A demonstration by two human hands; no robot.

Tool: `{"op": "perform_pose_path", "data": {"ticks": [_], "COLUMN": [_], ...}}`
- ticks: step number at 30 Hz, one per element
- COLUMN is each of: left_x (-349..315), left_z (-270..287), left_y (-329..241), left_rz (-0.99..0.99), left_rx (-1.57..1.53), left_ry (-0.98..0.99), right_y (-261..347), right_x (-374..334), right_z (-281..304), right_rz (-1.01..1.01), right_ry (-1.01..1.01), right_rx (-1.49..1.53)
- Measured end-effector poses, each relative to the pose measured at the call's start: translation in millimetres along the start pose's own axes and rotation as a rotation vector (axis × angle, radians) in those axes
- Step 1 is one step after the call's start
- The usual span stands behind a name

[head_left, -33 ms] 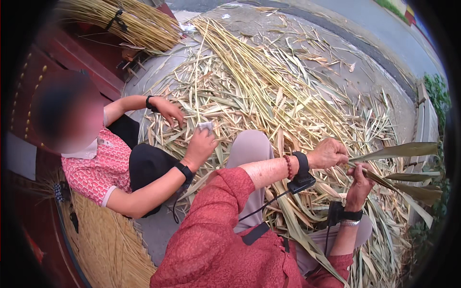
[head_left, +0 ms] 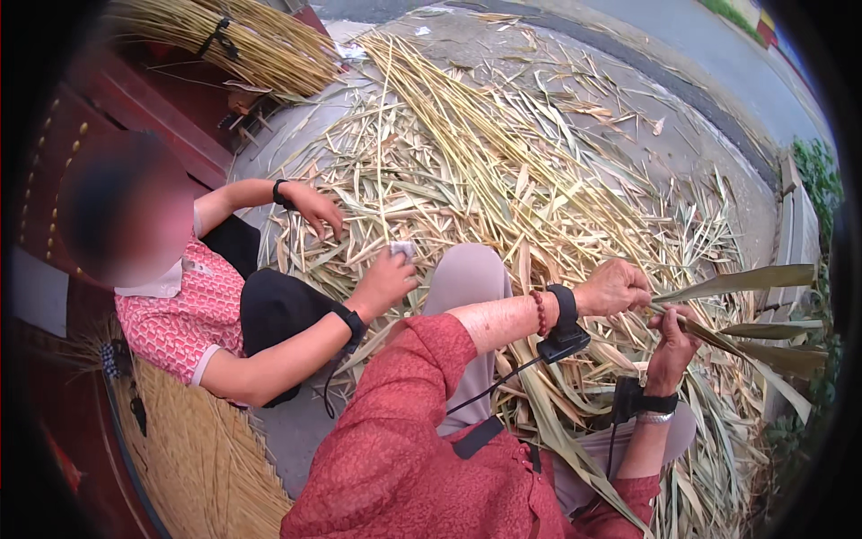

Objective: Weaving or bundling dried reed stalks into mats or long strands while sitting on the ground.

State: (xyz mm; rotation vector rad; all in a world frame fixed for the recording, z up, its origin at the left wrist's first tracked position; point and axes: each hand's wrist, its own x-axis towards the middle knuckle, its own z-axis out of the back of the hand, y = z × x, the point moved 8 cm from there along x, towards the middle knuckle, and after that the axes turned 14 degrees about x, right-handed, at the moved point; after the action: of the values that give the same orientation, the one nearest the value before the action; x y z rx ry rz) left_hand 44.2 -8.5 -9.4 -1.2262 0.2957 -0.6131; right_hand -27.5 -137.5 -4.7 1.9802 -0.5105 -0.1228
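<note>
My left hand [head_left: 615, 287], with a bead bracelet and a black wrist device, grips a green reed stalk [head_left: 745, 280] whose long leaves reach to the right. Just below it, my right hand [head_left: 673, 346] pinches the same stalk, and a black band sits on that wrist. Both hands are above my grey-trousered knee [head_left: 467, 278] and a thick layer of dry stalks and leaves [head_left: 467, 162] on the ground.
Another person in a pink patterned top sits at my left. One of their hands [head_left: 314, 202] rests on the leaves and the other [head_left: 386, 278] holds a small white thing [head_left: 402, 249]. A tied bundle of stalks [head_left: 242, 40] lies top left and a woven mat [head_left: 206, 458] bottom left.
</note>
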Motion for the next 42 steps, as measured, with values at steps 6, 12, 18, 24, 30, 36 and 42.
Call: {"op": "perform_pose_path", "data": {"ticks": [6,12,18,24,30,36,42], "left_x": [-1,0,-2,-3,-2,-1,14], "left_z": [-9,-14,-21,-23,-23,-19,41], "left_y": [10,19,29,34,38,46,69], "left_rz": [0.077,0.120,0.199,0.208,0.238,0.282,0.172], "left_rx": [-0.129,-0.215,-0.267,-0.313,-0.309,-0.321,-0.208], "left_ry": [0.057,0.098,0.133,0.143,0.143,0.112,-0.245], "right_y": [-3,-1,-2,0,0,1,-4], "right_x": [-1,-1,-3,-5,-3,-12,-11], "right_z": [3,0,0,-3,-3,-8,1], "right_rz": [-0.016,-0.002,-0.010,-0.016,-0.009,-0.021,-0.073], "right_ry": [0.002,0.033,0.038,0.062,0.066,0.090,0.101], "right_rx": [-0.007,-0.018,-0.029,-0.039,-0.072,-0.114,-0.053]}}
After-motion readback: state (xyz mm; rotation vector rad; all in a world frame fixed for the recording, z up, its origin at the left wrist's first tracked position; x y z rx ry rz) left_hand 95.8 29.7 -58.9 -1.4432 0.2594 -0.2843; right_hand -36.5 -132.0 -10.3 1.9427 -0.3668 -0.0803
